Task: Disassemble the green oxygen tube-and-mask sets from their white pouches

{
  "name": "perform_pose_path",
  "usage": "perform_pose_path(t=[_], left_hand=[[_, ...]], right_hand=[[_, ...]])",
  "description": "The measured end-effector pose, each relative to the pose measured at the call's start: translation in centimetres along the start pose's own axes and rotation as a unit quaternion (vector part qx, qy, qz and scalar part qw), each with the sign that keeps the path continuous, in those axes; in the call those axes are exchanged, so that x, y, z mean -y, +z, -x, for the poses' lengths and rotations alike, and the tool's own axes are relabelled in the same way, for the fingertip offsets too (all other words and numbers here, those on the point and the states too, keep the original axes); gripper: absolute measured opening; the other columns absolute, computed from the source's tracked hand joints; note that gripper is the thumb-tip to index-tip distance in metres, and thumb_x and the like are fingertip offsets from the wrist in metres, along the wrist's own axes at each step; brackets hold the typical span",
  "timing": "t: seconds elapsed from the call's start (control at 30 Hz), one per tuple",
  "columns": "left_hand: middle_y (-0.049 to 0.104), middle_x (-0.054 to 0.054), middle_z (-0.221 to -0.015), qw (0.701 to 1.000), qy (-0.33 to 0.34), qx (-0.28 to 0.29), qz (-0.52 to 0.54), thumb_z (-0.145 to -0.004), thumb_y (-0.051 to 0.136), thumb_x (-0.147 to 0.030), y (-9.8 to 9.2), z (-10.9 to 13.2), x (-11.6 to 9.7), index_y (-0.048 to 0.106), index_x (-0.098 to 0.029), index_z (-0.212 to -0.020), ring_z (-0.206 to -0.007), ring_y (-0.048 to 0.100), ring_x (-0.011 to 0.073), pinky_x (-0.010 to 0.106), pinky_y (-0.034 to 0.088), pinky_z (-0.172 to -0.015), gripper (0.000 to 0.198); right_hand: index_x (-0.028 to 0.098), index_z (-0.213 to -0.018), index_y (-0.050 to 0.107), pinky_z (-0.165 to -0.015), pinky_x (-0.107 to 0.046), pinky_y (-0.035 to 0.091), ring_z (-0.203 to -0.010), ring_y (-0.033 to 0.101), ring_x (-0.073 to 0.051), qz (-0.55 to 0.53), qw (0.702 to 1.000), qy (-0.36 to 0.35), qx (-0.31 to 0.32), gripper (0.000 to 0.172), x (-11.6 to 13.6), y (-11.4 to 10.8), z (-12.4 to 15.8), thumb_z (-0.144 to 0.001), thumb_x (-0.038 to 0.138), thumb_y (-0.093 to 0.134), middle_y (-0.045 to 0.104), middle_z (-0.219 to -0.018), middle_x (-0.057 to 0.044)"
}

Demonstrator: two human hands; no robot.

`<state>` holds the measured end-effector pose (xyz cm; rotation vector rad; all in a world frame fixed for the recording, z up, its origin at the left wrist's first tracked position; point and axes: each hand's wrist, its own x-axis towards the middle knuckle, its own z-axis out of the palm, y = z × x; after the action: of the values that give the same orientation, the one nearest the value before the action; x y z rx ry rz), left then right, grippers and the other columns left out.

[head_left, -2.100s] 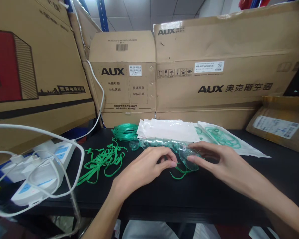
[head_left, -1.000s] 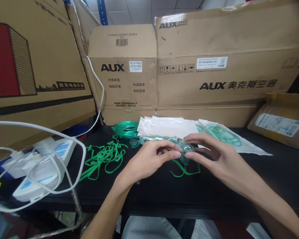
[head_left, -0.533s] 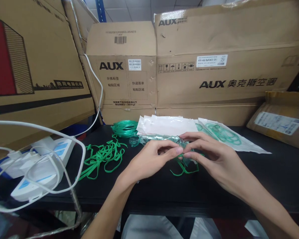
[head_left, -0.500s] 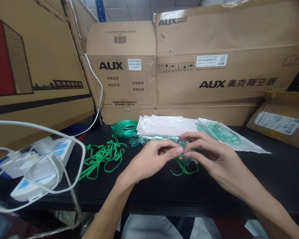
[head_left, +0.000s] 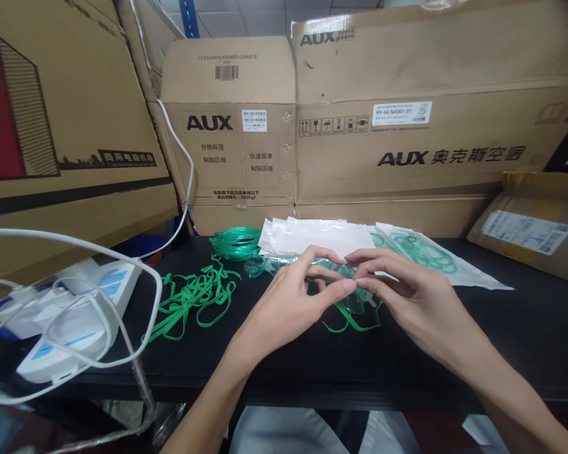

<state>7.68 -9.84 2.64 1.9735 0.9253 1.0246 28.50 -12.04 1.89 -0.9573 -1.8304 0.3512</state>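
Note:
A clear green-tinted oxygen mask [head_left: 356, 304] is between my hands over the dark table, mostly hidden by my fingers. My left hand [head_left: 296, 293] curls round its left side, thumb and fingertips closed at its near edge. From the right, my right hand [head_left: 407, 287] pinches the same mask, its fingertips meeting my left thumb. A green elastic strap [head_left: 348, 323] hangs from the mask in a loop onto the table. Just behind my hands lie white pouches [head_left: 319, 236] and more clear mask parts [head_left: 253, 267].
At left sit a tangle of green straps [head_left: 192, 296], coiled green tubing [head_left: 236, 243] and a white power strip [head_left: 80, 328] with looping cables. A pouch with green tubing [head_left: 421, 255] lies at right. Cardboard boxes [head_left: 407, 145] wall in the back and sides of the black table [head_left: 307, 372].
My left fingers have lifted and spread a little more over the mask. More of the mask's right side and a small pale tab now show beneath my right hand.

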Motion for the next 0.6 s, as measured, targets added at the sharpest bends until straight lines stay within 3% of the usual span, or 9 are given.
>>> perform_pose_path(t=[0.1, 0.3, 0.47, 0.6], left_hand=[[0.074, -0.009, -0.104, 0.998, 0.033, -0.001, -0.056, -0.093, 0.071, -0.042, 0.4, 0.3, -0.7, 0.064, -0.036, -0.117, -0.085, 0.062, 0.0136, 0.026, 0.044, -0.078, 0.026], [0.070, -0.006, -0.096, 0.988, 0.063, -0.038, -0.135, -0.093, 0.070, -0.039, 1.2, 0.5, -1.1, 0.067, -0.031, -0.109, -0.090, 0.062, 0.0159, 0.028, 0.044, -0.083, 0.019], [0.071, -0.005, -0.104, 0.975, 0.102, -0.066, -0.188, -0.091, 0.070, -0.030, 1.1, 0.3, -1.0, 0.066, -0.029, -0.107, -0.097, 0.061, 0.0179, 0.032, 0.043, -0.094, 0.016], [0.070, -0.007, -0.103, 0.966, 0.113, -0.084, -0.215, -0.091, 0.070, -0.026, 0.6, 0.3, -1.0, 0.065, -0.029, -0.105, -0.097, 0.061, 0.0170, 0.031, 0.042, -0.093, 0.015]], right_hand=[[0.027, -0.088, 0.071, -0.090, -0.037, 0.055, -0.113, 0.066, -0.025, -0.022, 1.000, -0.003, -0.017, 0.012, 0.1, 0.2, -0.1, -0.097, 0.029, 0.064, 0.069, -0.119, -0.005], [0.027, -0.087, 0.072, -0.090, -0.036, 0.055, -0.111, 0.067, -0.025, -0.042, 0.998, 0.001, -0.037, 0.011, 0.5, 0.5, 0.0, -0.096, 0.029, 0.067, 0.070, -0.115, -0.004], [0.028, -0.087, 0.072, -0.092, -0.038, 0.054, -0.111, 0.066, -0.025, -0.013, 0.998, -0.011, -0.059, 0.011, 0.4, 0.3, 0.1, -0.096, 0.029, 0.067, 0.070, -0.114, -0.003], [0.027, -0.085, 0.071, -0.091, -0.037, 0.053, -0.109, 0.066, -0.024, 0.025, 0.995, -0.007, -0.095, 0.012, 0.2, -0.5, -0.2, -0.096, 0.030, 0.066, 0.072, -0.111, -0.003]])
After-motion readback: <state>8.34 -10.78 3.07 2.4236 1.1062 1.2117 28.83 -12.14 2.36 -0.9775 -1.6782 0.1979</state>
